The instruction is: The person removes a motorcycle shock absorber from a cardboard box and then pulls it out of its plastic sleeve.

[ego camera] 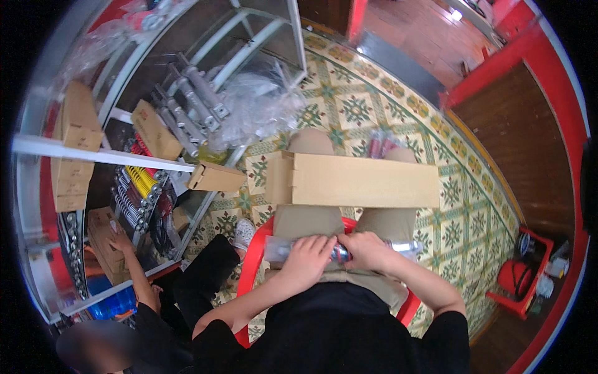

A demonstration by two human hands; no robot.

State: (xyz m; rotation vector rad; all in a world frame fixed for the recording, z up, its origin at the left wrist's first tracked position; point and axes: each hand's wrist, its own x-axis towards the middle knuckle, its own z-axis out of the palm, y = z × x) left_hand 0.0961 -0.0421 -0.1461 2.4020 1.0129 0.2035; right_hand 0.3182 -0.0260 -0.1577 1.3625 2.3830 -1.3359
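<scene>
Across my lap, below the box, lies a shiny metal cylinder (405, 246) in clear plastic, perhaps a shock absorber. My left hand (309, 258) is wrapped over its left part, where loose plastic sticks out past the fingers. Close beside it, my right hand (368, 252) grips the middle, and the chrome end shows beyond the wrist. A dark and red patch of the cylinder is visible between the hands; the palms hide the rest. A long cardboard box (364, 180) rests across my knees, its left end flap (279, 178) folded out.
At left, a metal-framed glass cabinet (140, 161) holds coil-spring shock absorbers (140, 180), grey fork tubes (196, 98) and cardboard boxes (72, 182). A co-worker's hand (122, 240) touches a box there. Red wrapped parts (383, 142) lie on the tiles beyond my knees. A red stool (528, 276) stands at right.
</scene>
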